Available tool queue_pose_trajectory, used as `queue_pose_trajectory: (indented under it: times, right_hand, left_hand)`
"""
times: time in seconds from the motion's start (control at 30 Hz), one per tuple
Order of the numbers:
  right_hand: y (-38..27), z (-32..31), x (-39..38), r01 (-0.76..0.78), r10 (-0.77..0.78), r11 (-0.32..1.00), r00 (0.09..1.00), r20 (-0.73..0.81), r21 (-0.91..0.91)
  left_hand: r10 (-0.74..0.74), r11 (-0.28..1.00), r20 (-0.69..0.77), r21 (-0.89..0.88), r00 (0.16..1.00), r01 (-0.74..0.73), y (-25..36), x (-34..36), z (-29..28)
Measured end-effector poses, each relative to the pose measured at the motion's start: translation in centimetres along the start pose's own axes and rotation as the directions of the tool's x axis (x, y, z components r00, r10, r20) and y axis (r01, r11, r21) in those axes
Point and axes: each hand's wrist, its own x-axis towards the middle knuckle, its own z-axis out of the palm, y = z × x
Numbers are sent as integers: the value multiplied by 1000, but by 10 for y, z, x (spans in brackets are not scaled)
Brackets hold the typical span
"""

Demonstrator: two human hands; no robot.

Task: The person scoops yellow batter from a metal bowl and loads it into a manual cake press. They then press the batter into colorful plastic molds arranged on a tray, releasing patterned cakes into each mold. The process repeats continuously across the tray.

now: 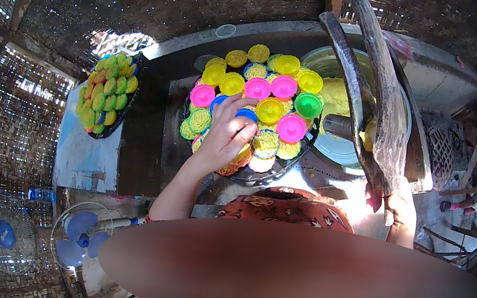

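Observation:
My left hand reaches over a dark round tray piled with several small plastic moulds in pink, yellow, green and blue, each holding yellow noodle-like dough. Its fingers pinch a blue mould near the tray's middle. My right hand is closed round the lower end of a long dark wooden lever that runs up over a pale basin with yellow dough in it.
A second tray of green and yellow filled moulds lies to the left on a pale blue board. Two small fans stand at lower left beside a plastic bottle. Woven bamboo walls surround the place. A metal basket sits at right.

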Motion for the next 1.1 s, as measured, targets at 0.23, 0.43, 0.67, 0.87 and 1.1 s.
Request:
queue_pose_trajectory:
  times: [0.23, 0.43, 0.67, 0.87, 1.1]
  right_hand:
    - [-2, -1, 2, -46, 47, 997, 999, 22, -58]
    - [3, 0, 2, -26, 26, 997, 1000, 5, -77]
    - [3, -4, 6, -30, 45, 996, 984, 174, -87]
    - [9, 15, 45, -111, 128, 992, 858, 497, -63]
    - [-18, 60, 99, -442, 412, 887, 631, 658, -132]
  left_hand:
    - [11, 999, 86, -32, 996, -9, -7, -10, 21]
    - [36, 988, 126, 145, 991, -54, -6, -13, 28]
    - [84, 893, 99, 434, 991, -119, -3, -10, 12]
    - [-231, 141, -71, -989, 970, -39, 8, 45, -38]
    - [150, -423, -246, -891, 958, -163, -28, 87, -80]
